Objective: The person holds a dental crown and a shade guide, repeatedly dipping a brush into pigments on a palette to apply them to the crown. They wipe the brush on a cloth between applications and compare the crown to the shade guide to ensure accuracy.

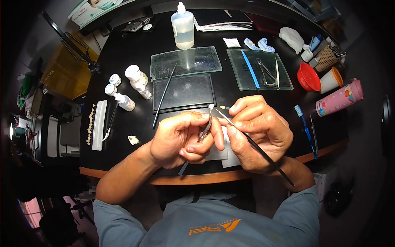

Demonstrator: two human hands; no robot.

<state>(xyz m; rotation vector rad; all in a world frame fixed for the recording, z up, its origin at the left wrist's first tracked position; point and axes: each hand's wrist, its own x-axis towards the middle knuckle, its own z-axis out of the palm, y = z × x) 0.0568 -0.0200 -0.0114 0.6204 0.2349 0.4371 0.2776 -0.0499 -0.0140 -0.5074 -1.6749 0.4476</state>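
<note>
Tweezers [204, 131] pinched in left hand [181, 140], tip holding a small tooth [211, 106] over the desk's near edge. Right hand [259, 133] grips a thin brush [255, 146], tip just beside the tooth. Behind: dark slab [184, 91], glass plates [185, 61], clear bottle [182, 28].

We note a glossy black tabletop [123, 53] with a smooth wooden edge [197, 178] at lower centre. Upper centre: two clear glass slabs [185, 61], scratched and smeared, and a translucent plastic bottle [182, 28]. The tweezers [204, 131] in the left hand [181, 140] look like bright metal; the brush [257, 148] handle is matt black.
</note>
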